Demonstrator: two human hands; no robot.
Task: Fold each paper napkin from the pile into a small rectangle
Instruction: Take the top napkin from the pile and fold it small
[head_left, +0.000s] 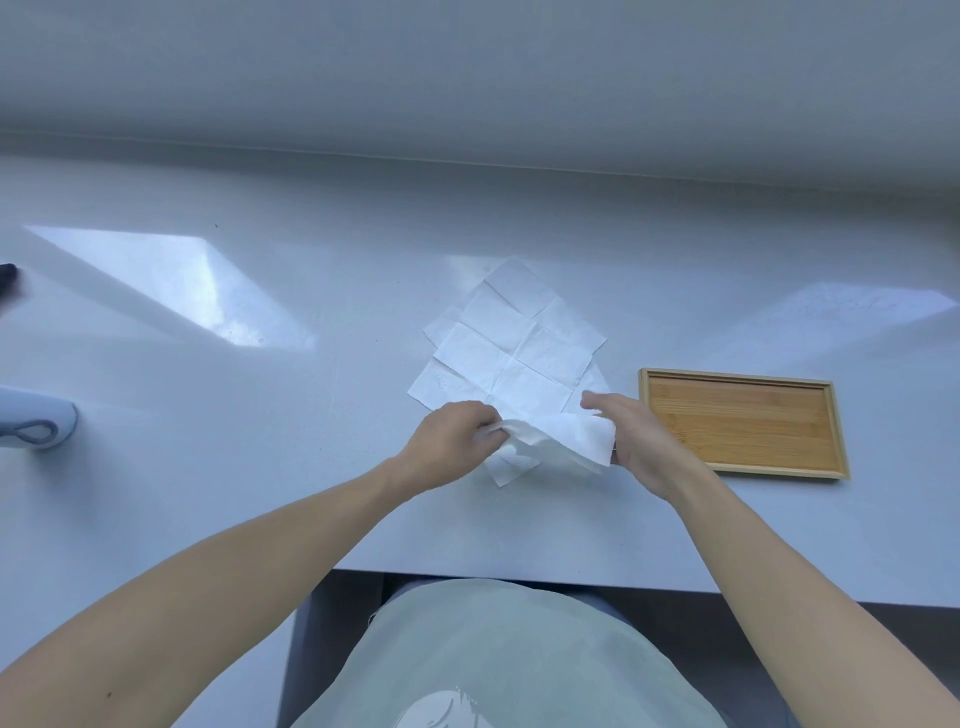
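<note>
A pile of unfolded white paper napkins (519, 338) lies fanned out on the white table, creased into rectangles. Just in front of it, one white napkin (566, 436) is lifted at its near edge and partly folded over. My left hand (452, 441) pinches that napkin's left edge between thumb and fingers. My right hand (628, 436) grips its right edge, with the index finger stretched out over the pile. Part of the held napkin hangs under my hands onto the table.
A shallow wooden tray (743, 421) with a pale rim lies right of the napkins, close to my right hand. A white handled object (36, 423) sits at the far left edge. The table's front edge runs just before my torso.
</note>
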